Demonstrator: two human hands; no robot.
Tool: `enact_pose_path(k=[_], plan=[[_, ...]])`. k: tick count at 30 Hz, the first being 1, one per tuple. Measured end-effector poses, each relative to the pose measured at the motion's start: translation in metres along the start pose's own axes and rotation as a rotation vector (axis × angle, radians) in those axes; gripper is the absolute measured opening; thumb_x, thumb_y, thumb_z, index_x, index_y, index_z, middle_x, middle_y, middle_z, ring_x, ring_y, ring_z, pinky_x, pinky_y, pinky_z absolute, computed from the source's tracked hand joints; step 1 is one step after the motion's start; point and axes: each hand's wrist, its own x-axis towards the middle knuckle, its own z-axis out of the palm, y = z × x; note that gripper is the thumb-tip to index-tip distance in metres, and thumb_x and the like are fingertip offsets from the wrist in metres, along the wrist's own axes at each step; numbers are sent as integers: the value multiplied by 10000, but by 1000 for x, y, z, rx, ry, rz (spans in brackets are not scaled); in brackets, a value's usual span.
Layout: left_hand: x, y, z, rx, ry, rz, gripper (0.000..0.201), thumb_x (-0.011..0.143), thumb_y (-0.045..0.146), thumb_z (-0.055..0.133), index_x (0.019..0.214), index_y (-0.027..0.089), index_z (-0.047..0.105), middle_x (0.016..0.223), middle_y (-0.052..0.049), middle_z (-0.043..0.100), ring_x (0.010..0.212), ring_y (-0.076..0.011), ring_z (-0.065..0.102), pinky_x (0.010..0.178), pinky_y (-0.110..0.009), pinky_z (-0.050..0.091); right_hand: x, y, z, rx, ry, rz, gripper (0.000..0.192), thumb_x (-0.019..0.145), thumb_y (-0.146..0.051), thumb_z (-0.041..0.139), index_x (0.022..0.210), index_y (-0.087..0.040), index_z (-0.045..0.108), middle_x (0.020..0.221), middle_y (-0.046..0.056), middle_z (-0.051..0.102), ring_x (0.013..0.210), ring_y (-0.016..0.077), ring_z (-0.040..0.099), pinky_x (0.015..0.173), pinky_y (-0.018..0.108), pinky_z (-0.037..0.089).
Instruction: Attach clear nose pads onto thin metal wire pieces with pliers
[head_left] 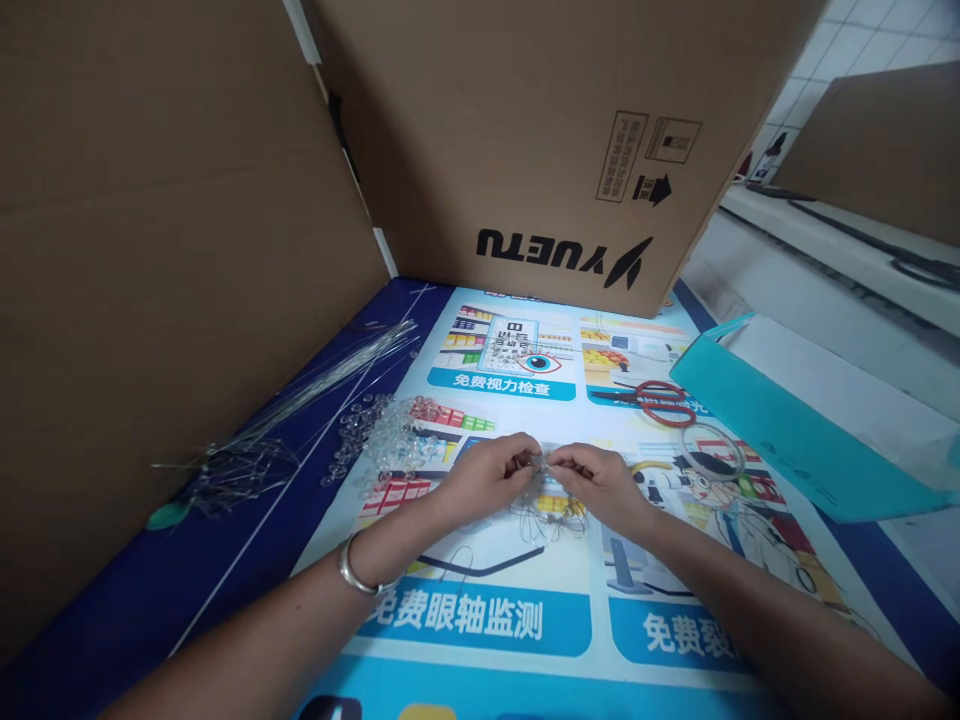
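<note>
Left hand [486,470] and right hand [596,478] meet fingertip to fingertip, both pinched shut on a small clear bead piece [541,461] held just above the surface [517,560]. Loose clear beads [382,435] lie left of the left hand; wire bundle [300,400] farther left, red scissors [660,400] beyond the right hand.

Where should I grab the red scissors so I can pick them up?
Grab the scissors by the red loop handles at their right end, coming down from above. They lie flat on the poster, blades pointing left, so the loops are the safe, thick part.

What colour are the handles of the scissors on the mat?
Red. The scissors show clearly in the head view, lying beyond the right hand.
</note>
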Motion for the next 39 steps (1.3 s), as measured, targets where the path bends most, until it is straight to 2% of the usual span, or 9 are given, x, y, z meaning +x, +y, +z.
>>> enact_pose_path(k=[3,9,13,22,26,31,35,39], plan=[[0,1,0,28,0,17,192,781,176,490,941,227,585,773,25,614,684,-121,540,607,-208,383,1,0,2,72,-1,48,105,796,-261,564,861,-209,629,731,-16,618,639,102,548,581,205,424],[3,-1,1,128,-32,93,123,824,226,486,787,201,600,730,11,581,703,-125,533,637,-213,383,5,-11,3,204,-54,116,97,774,-276,581,819,-190,587,688,-25,570,615,92,512,548,200,404],[4,-5,3,160,-40,126,158,864,243,457,798,204,595,743,12,581,717,-122,538,642,-210,378,6,-12,1,247,-84,137,110,780,-291,572,826,-192,561,659,-39,537,591,86,479,530,200,381],[3,-4,4,146,-32,149,161,884,269,450,800,199,568,771,15,578,728,-114,531,641,-206,370,6,-5,-1,206,-87,126,98,779,-286,570,770,-189,576,670,-33,570,602,88,484,545,203,373],[4,-5,5,128,-30,186,190,872,217,447,717,179,550,733,10,555,707,-109,518,617,-207,351,7,-6,4,227,-95,142,96,777,-286,572,768,-191,575,646,-40,559,578,84,474,515,194,362],[4,-5,7,138,-30,168,176,843,163,447,697,175,544,697,13,544,680,-111,510,587,-211,333,9,-7,5,204,-95,113,95,778,-287,576,769,-193,577,666,-39,570,605,88,487,534,194,372],[3,-3,6,149,-34,133,151,855,176,428,778,190,557,726,16,581,684,-114,525,600,-209,351,9,-12,-8,60,-121,63,124,832,-303,513,874,-211,584,764,-24,611,671,102,529,580,203,397],[1,0,4,140,-43,91,155,884,259,417,875,213,564,813,10,622,717,-120,553,639,-208,384,3,-16,-34,-421,-127,-18,160,849,-299,496,923,-206,603,874,23,626,804,150,553,691,255,410]])
